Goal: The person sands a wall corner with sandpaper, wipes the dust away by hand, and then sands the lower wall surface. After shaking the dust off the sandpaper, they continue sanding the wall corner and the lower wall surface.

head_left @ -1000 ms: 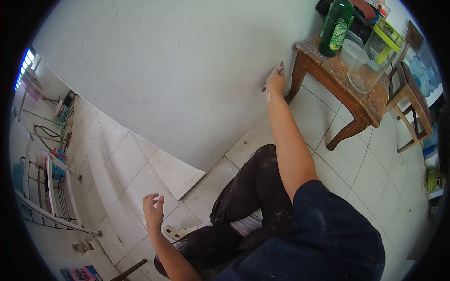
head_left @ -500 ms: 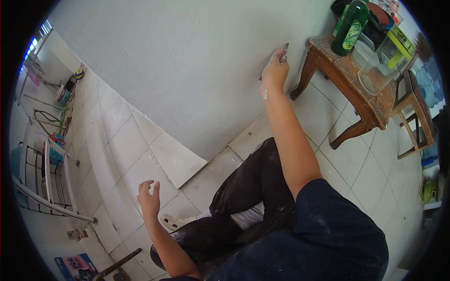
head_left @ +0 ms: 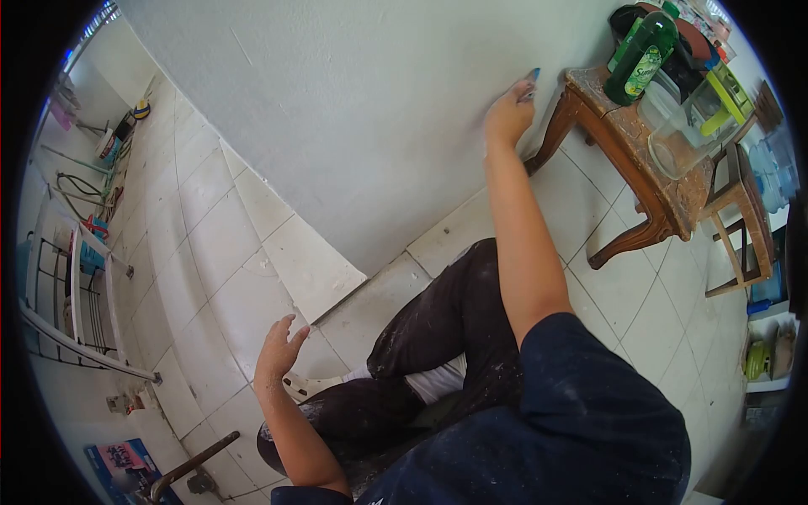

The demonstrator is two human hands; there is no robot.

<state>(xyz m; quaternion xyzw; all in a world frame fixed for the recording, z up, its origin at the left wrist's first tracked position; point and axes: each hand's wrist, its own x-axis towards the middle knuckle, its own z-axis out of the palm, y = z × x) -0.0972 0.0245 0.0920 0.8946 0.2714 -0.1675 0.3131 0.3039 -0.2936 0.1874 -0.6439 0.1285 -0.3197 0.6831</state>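
Note:
Up at the pale wall [head_left: 362,126], my right hand [head_left: 510,116] is closed on a small flat tool [head_left: 533,77], whose bluish tip points up and right. The fingers hide most of that tool, and it is close to the wall near the wooden table. My left hand [head_left: 279,349] hangs over the floor tiles, fingers apart and holding nothing. Below it a light clog [head_left: 313,386] is on my foot, beside my bent, dusty dark trousers [head_left: 438,324].
On the right a carved wooden table [head_left: 589,88] bears a green bottle [head_left: 644,63] and clear plastic containers [head_left: 673,151]. A wooden stool [head_left: 741,210] stands behind it. At left are a metal rack [head_left: 84,337] and a curved metal bar [head_left: 198,461].
My right hand has moved slightly up and right along the wall with the tool. My left hand has shifted a little right and its fingers have turned. The view has tilted slightly.

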